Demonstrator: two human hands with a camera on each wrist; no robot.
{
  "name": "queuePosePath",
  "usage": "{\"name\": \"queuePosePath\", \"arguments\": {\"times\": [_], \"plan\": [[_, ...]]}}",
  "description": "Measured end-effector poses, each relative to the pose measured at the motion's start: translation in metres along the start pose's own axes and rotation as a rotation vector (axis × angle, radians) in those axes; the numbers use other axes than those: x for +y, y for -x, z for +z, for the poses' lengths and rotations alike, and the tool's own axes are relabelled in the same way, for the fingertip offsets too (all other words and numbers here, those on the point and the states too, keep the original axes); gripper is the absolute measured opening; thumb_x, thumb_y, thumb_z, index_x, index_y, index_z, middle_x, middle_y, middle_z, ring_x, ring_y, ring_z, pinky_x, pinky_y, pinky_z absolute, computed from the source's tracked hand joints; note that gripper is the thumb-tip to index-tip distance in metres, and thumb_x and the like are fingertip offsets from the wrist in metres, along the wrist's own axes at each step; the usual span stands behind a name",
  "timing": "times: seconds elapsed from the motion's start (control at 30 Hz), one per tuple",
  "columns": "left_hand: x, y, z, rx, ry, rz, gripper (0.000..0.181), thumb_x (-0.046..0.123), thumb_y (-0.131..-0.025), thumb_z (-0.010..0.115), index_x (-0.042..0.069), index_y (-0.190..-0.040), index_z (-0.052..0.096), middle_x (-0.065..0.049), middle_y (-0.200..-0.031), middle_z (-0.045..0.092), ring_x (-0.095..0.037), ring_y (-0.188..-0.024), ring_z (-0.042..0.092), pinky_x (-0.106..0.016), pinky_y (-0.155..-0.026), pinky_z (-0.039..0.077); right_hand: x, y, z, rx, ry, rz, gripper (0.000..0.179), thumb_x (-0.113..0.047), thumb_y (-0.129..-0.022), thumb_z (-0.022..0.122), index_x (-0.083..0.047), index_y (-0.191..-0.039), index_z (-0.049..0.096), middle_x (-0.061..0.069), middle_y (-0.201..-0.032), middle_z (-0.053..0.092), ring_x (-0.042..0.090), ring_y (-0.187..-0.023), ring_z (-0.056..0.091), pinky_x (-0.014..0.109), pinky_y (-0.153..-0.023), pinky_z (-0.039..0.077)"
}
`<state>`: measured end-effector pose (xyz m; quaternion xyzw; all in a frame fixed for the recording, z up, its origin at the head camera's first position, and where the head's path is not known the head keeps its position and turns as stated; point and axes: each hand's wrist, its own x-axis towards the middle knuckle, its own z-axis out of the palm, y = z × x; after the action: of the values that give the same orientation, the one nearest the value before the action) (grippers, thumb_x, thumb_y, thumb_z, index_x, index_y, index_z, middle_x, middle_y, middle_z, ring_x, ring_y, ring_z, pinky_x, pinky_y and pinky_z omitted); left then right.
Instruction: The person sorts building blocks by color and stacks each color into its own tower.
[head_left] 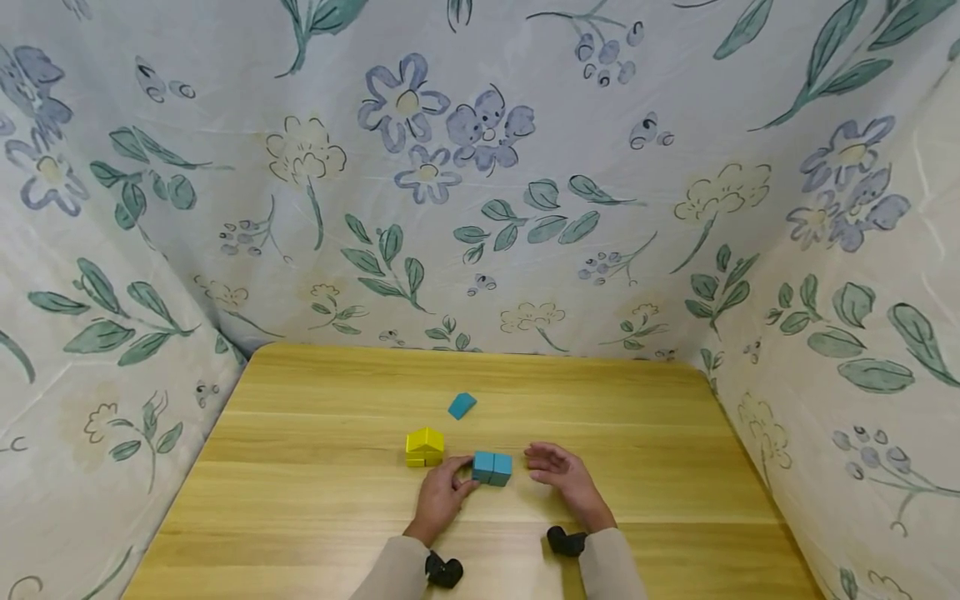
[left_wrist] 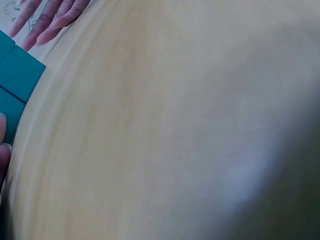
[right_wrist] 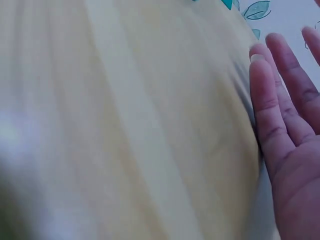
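Two blue blocks (head_left: pixel 492 468) stand side by side on the wooden table, their faces touching. My left hand (head_left: pixel 441 498) is at their left end, with thumb and index finger pinching the left block. In the left wrist view, fingertips (left_wrist: pixel 3 127) lie against the teal-looking blocks (left_wrist: pixel 22 72). To the right, apart from the blocks, my right hand (head_left: pixel 566 479) hovers with relaxed fingers and holds nothing; the right wrist view shows its fingers (right_wrist: pixel 270 95) extended.
A yellow house-shaped stack (head_left: pixel 424 447) of blocks stands just left of the blue pair. Farther back lies another blue block (head_left: pixel 462 406) with a slanted side. Floral cloth (head_left: pixel 480 250) surrounds the table (head_left: pixel 300 500) at the back and both sides.
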<state>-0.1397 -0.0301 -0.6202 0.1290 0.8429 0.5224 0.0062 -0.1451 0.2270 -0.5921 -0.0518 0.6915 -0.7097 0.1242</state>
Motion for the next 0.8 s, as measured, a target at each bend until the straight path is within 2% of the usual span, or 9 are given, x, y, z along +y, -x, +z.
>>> {"name": "queuePosePath", "arguments": {"times": [0.17,0.33,0.53,0.67,0.8], "plan": [[0.000,-0.001,-0.001,0.002,-0.008,-0.008,0.039,0.016,-0.087,0.071,0.005,-0.124,0.062,0.005,-0.078,0.056,-0.003,-0.046,0.047,-0.021,-0.047,0.043,-0.005,-0.019,-0.010,0.035,0.104,0.004,0.050,-0.006,-0.089,0.069,0.009,-0.132,0.049,0.029,-0.131,0.052,0.040,-0.117,0.055,0.025,-0.088,0.050],[0.001,-0.002,-0.002,-0.003,-0.020,-0.026,0.039,0.017,-0.087,0.071,0.006,-0.124,0.062,0.006,-0.078,0.055,-0.003,-0.046,0.047,-0.021,-0.048,0.043,-0.020,-0.050,-0.015,0.043,0.226,-0.001,0.041,-0.003,-0.090,0.066,0.008,-0.128,0.055,0.026,-0.127,0.056,0.038,-0.114,0.057,0.026,-0.086,0.050],[-0.001,-0.002,-0.002,0.002,-0.026,-0.010,0.039,0.016,-0.086,0.072,0.006,-0.123,0.063,0.005,-0.077,0.057,-0.001,-0.047,0.047,-0.021,-0.048,0.042,-0.041,-0.090,-0.014,-0.059,0.331,-0.007,0.040,0.000,-0.090,0.064,0.010,-0.128,0.054,0.028,-0.130,0.053,0.045,-0.113,0.051,0.037,-0.088,0.051],[-0.003,-0.002,-0.001,0.017,-0.047,0.017,0.039,0.017,-0.085,0.073,0.005,-0.122,0.064,0.005,-0.074,0.058,0.000,-0.048,0.047,-0.020,-0.050,0.042,-0.050,-0.117,-0.008,-0.130,0.425,-0.003,0.039,-0.001,-0.090,0.065,0.005,-0.128,0.056,0.024,-0.128,0.056,0.041,-0.113,0.053,0.042,-0.089,0.050],[-0.003,-0.002,-0.001,0.022,-0.047,0.024,0.040,0.016,-0.084,0.074,0.004,-0.121,0.064,0.004,-0.078,0.059,0.001,-0.049,0.047,-0.021,-0.051,0.042,-0.058,-0.141,0.003,-0.211,0.504,-0.017,0.039,-0.003,-0.089,0.067,0.004,-0.127,0.059,0.019,-0.128,0.058,0.038,-0.112,0.054,0.047,-0.091,0.047]]}}
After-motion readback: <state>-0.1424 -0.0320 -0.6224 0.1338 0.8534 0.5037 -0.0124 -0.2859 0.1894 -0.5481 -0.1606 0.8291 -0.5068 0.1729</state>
